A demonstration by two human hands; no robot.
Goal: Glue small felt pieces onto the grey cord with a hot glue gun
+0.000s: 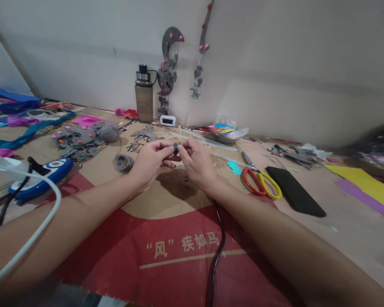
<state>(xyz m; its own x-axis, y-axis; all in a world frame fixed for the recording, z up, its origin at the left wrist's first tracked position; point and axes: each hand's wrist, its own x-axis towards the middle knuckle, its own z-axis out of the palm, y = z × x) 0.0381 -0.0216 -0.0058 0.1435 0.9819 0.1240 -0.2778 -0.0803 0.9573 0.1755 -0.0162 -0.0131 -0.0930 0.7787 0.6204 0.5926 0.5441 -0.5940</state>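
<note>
My left hand (151, 162) and my right hand (195, 164) meet above the cardboard sheet (166, 204), fingers pinched together on a small dark grey piece (176, 149) held between them. The piece is too small to name for sure; it looks like grey felt. A coil of grey yarn (123, 162) lies just left of my left hand. Scissors with a red and a yellow handle (260, 181) lie to the right of my right hand.
A brown bottle (144, 98), a small white clock (167, 120) and grey hanging ornaments (168, 68) stand by the wall. Grey felt cutouts (80, 140) lie at left, a black phone (294, 190) and coloured sheets (368, 187) at right. Cables cross the front.
</note>
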